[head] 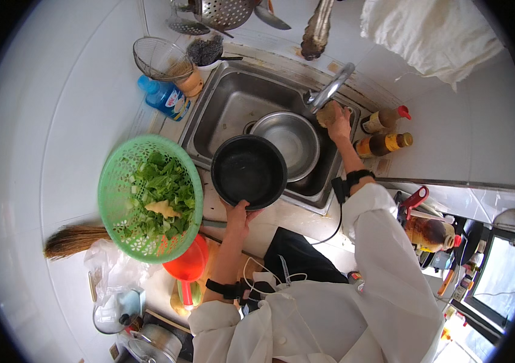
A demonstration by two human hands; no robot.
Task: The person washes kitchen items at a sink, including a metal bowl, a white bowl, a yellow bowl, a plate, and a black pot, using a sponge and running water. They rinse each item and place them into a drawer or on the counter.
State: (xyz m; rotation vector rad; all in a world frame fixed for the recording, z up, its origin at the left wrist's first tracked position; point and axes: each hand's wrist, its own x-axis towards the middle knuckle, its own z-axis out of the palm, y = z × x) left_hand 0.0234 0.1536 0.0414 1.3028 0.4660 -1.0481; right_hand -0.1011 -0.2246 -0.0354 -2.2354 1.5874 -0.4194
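My left hand point(238, 213) grips the near rim of a round black pot point(249, 172), held over the front edge of a stainless steel sink point(239, 93). The pot looks empty. A metal basin point(290, 144) sits inside the sink, partly covered by the pot. At the sink's right back corner, beside the chrome faucet point(332, 88), my right hand point(340, 121) is closed on a tan scrubbing pad or sponge point(326, 114). A green plastic basket point(106, 199) with chopped leafy greens point(160, 183) and a piece of peeled ginger point(163, 208) stands left of the pot.
A blue detergent bottle point(166, 99), a wire strainer point(160, 59) and steel wool point(205, 49) stand left of the sink. Sauce bottles point(384, 144) stand at its right. Below the basket are a red ladle point(189, 261) and a straw brush point(76, 240). A white cloth point(429, 34) hangs above.
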